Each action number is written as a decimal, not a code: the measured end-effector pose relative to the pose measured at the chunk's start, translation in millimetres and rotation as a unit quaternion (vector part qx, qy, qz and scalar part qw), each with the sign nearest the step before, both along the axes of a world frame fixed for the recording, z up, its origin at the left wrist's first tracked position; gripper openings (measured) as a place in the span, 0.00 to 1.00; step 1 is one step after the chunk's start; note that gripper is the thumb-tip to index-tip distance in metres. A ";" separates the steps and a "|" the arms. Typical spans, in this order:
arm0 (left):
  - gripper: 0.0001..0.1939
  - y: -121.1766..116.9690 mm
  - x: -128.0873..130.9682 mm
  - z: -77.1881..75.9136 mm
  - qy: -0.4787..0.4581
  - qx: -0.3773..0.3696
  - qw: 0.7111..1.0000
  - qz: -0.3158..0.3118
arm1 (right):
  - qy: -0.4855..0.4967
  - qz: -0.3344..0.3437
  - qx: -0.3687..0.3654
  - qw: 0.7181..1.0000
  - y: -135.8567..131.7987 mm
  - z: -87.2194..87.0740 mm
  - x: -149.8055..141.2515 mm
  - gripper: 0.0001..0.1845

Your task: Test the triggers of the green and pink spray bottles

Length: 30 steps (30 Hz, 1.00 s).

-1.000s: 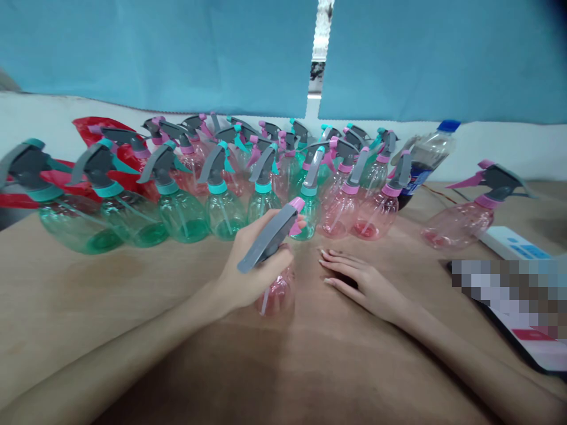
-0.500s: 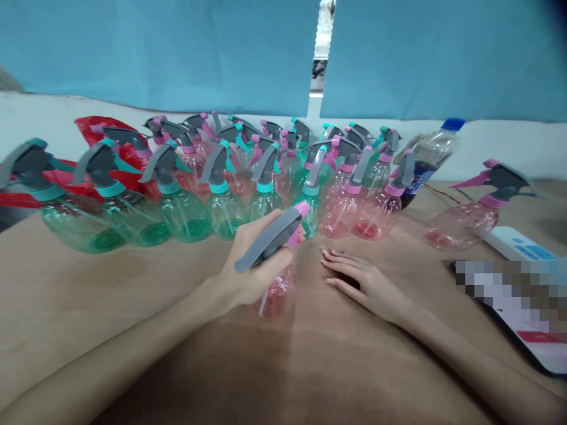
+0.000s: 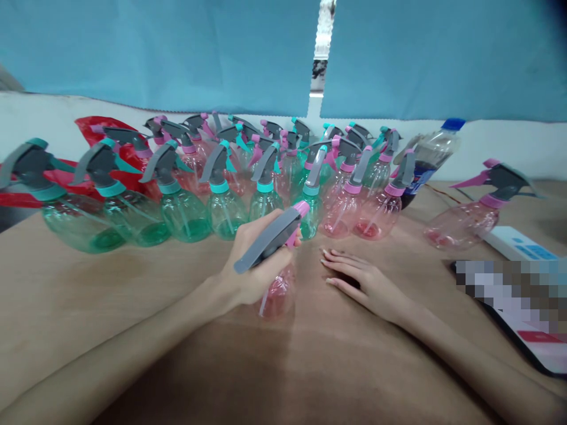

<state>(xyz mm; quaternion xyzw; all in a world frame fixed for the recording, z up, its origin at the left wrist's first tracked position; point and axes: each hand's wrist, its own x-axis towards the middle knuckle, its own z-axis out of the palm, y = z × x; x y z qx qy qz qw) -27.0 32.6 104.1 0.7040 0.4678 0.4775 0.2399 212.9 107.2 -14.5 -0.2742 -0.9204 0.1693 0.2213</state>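
Little has moved since the earlier frames: compared with the first, everything on the table sits slightly further right in the picture, and the fingertips by the pink trigger show a touch lower than half a second ago. At the centre of the frame, the left hand (image 3: 248, 286) stays closed round the neck of a pink spray bottle (image 3: 277, 298), its clear, glossy plastic body bulging below the grip, a thin straw showing inside. A smooth grey spray head (image 3: 270, 239) tilts over the hand, its pink nozzle toward the upper right. Right of centre, the right hand (image 3: 376, 289) lies palm down on the wood-grained table (image 3: 336, 354), holding nothing, fingers stretched and loosely spread as before.

Across the middle of the frame stand rounded, see-through green bottles (image 3: 188, 215) with turquoise collars, and pink ones (image 3: 341, 218) mixed among them, unchanged. Crinkled red plastic (image 3: 84, 126) shows at left. At right are a tilted soda bottle (image 3: 434, 147) with a blue cap, another pink sprayer (image 3: 465, 224) and a flat white box (image 3: 516, 242). Matte blue cloth (image 3: 177, 53) with a zigzag edge fills the top.
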 end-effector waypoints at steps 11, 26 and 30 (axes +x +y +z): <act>0.21 0.4 0.6 -6.0 0.001 -0.043 0.999 0.020 | -0.004 -0.002 -0.003 1.000 -0.2 0.5 0.0 0.21; 0.18 0.3 -0.6 -8.0 0.015 -0.039 0.998 0.039 | 0.008 0.002 -0.008 1.000 0.2 0.2 -0.1 0.21; 0.14 0.3 0.0 -6.1 0.018 -0.030 0.998 0.048 | 0.013 0.003 -0.007 1.000 0.3 0.5 0.1 0.21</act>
